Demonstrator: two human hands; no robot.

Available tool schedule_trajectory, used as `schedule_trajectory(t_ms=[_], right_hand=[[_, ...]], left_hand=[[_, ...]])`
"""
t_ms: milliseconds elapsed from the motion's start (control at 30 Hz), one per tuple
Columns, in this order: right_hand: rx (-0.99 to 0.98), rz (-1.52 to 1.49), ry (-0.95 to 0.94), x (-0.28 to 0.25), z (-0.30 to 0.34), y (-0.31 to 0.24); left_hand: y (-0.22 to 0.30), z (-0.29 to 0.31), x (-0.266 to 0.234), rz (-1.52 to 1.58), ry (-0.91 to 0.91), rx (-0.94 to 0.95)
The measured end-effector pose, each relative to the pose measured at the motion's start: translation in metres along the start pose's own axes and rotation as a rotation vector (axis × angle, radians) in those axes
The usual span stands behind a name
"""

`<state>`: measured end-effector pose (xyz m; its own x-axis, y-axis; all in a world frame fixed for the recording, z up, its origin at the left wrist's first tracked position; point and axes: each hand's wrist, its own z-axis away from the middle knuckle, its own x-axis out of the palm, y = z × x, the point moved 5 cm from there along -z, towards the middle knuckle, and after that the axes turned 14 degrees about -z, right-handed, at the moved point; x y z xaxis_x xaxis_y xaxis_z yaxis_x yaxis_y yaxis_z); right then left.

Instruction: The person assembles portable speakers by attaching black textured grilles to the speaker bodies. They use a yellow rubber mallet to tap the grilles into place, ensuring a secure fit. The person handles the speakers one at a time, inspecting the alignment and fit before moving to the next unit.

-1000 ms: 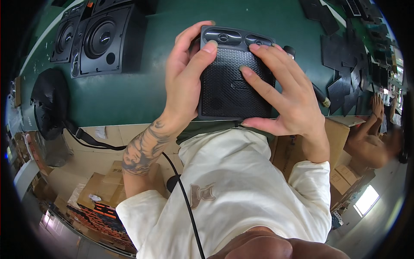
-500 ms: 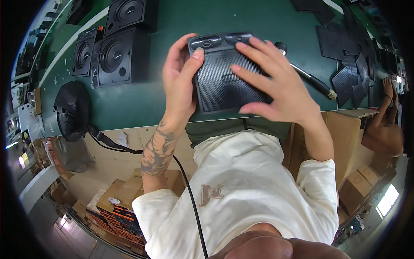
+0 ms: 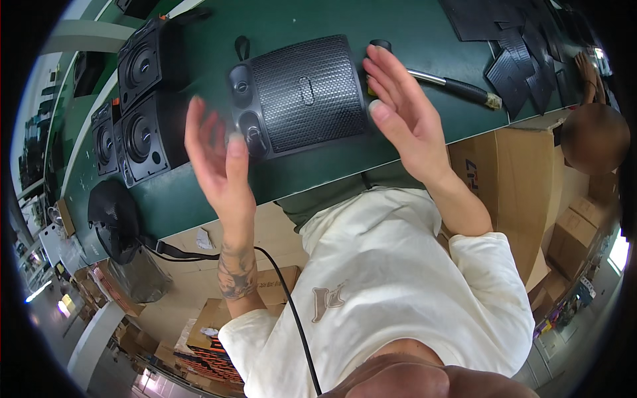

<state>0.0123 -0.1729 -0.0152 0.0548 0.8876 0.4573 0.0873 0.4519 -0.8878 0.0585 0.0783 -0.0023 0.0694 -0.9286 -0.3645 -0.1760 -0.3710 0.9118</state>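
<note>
I see black mesh-grilled speaker (image 3: pixel 302 96) flat on green table (image 3: pixel 411 26); left hand (image 3: pixel 219 162), right hand (image 3: pixel 401 109) flank it, open, empty.

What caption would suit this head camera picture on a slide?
Both open hands, left hand and right hand, hover beside a black grille-fronted speaker lying on a green table.
</note>
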Motion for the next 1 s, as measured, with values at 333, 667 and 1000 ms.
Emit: schedule_trajectory(t_ms=[333, 667, 1000], right_hand=[[-0.036, -0.117, -0.029, 0.015, 0.006, 0.021], [-0.322, 0.24, -0.129, 0.015, 0.0, 0.014], [-0.261, 0.145, -0.031, 0.022, -0.015, 0.004]], left_hand=[[-0.01, 0.001, 0.032, 0.082, -0.279, -0.07], [0.003, 0.001, 0.023, 0.068, -0.072, 0.106], [0.005, 0.011, 0.019, 0.145, 0.034, 0.181]])
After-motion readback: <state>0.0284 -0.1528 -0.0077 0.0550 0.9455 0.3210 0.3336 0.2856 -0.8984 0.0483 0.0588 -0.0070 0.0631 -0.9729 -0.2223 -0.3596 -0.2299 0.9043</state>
